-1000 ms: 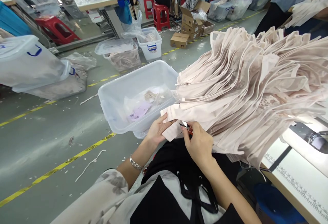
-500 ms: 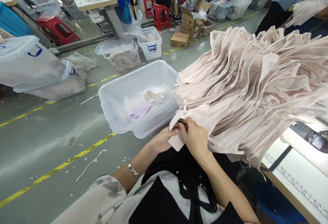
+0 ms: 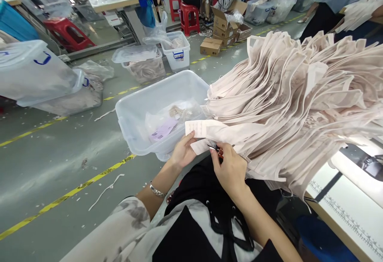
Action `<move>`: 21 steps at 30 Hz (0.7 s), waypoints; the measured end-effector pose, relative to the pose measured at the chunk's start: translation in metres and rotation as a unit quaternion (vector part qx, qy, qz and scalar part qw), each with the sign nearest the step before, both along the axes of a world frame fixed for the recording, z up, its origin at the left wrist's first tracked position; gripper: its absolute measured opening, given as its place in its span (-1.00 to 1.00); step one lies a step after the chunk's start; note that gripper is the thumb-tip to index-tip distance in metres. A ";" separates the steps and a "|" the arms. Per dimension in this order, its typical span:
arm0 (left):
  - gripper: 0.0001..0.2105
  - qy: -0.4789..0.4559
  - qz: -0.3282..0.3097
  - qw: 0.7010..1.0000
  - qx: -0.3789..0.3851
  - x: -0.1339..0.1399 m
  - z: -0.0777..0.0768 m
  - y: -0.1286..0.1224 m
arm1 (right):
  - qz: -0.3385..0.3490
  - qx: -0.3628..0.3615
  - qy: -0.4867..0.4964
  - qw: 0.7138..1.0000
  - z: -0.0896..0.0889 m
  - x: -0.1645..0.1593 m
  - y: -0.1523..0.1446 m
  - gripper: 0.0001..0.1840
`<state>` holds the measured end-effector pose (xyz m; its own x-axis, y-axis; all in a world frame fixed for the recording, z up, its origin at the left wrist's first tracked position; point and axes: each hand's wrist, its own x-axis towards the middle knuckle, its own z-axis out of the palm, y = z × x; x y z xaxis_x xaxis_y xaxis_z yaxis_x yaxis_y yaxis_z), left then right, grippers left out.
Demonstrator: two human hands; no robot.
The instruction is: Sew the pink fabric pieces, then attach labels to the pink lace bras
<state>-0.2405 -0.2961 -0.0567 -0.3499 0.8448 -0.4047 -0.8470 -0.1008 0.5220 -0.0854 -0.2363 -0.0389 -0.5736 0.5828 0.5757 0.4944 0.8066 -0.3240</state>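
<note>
Head view: at the far left, an upper translucent bin (image 3: 38,68) with a blue handle rests on a lower translucent bin (image 3: 68,102), both on the grey floor (image 3: 119,198). Yellow-and-black tape (image 3: 89,182) runs along the floor. Right of these, an open-topped bin (image 3: 155,91) contains clear plastic bags and a lilac label (image 3: 164,129); the label lies near the front edge of the bin.

Left hand (image 3: 183,152): positioned just beside the front right part of the bin rim. Thumb and fingers are clamped on the pale cloth (image 3: 220,129). Two cloth ends extend at this hand: the upper end points toward the bin, and the lower end hangs slightly below it, angled downward. Fingers behind the cloth are partly hidden.

Right hand (image 3: 231,170): clamped on small scissors (image 3: 220,153) with a reddish-brown grip. The dark blades point left, at the lower cloth end; contact between blades and cloth cannot be confirmed.

The pale cloth extends rightward into the cloth pile (image 3: 278,94), which is arranged in layered folds and overhangs the left edge of the bench (image 3: 347,214). A printed scale (image 3: 348,216) runs along the front part of the white bench top
</note>
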 end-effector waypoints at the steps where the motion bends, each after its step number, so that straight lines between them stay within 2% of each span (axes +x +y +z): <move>1: -0.71 0.004 0.001 1.000 0.010 0.004 0.000 -0.001 | -0.004 -0.006 -0.008 1.000 0.001 -0.001 0.001 -0.73; 10: -0.69 -0.001 -0.024 0.999 0.029 0.019 0.002 -0.008 | -0.033 -0.042 -0.148 0.987 -0.002 -0.010 0.008 -0.75; 12: -0.66 0.017 -0.068 0.997 0.023 0.021 -0.002 -0.010 | -0.035 -0.046 -0.148 0.987 -0.004 -0.011 0.012 -0.73; 13: -0.66 0.032 -0.111 0.993 0.014 0.022 -0.005 -0.011 | -0.038 -0.046 -0.143 0.988 -0.005 -0.011 0.013 -0.71; 15: -0.72 0.070 -0.204 0.976 -0.012 0.022 -0.012 -0.011 | -0.036 -0.042 -0.122 0.991 -0.005 -0.010 0.014 -0.67; 16: -0.77 0.088 -0.228 0.969 -0.025 0.020 -0.015 -0.010 | -0.030 -0.038 -0.101 0.994 -0.004 -0.009 0.013 -0.65; 17: -0.84 0.103 -0.221 0.969 -0.034 0.018 -0.016 -0.009 | -0.019 -0.031 -0.072 0.997 -0.003 -0.007 0.011 -0.65; 19: -0.93 0.102 -0.130 0.986 -0.035 0.011 -0.017 -0.005 | 0.018 -0.013 -0.011 1.000 0.000 -0.004 0.006 -0.67; 21: -0.88 0.051 -0.041 0.997 -0.035 0.003 -0.014 0.000 | 0.053 0.002 0.030 0.998 0.002 0.000 -0.001 -0.70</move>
<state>-0.2380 -0.2965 -0.0704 -0.3224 0.8437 -0.4293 -0.7931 0.0068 0.6090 -0.0855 -0.2372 -0.0369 -0.5953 0.5191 0.6133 0.3866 0.8542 -0.3478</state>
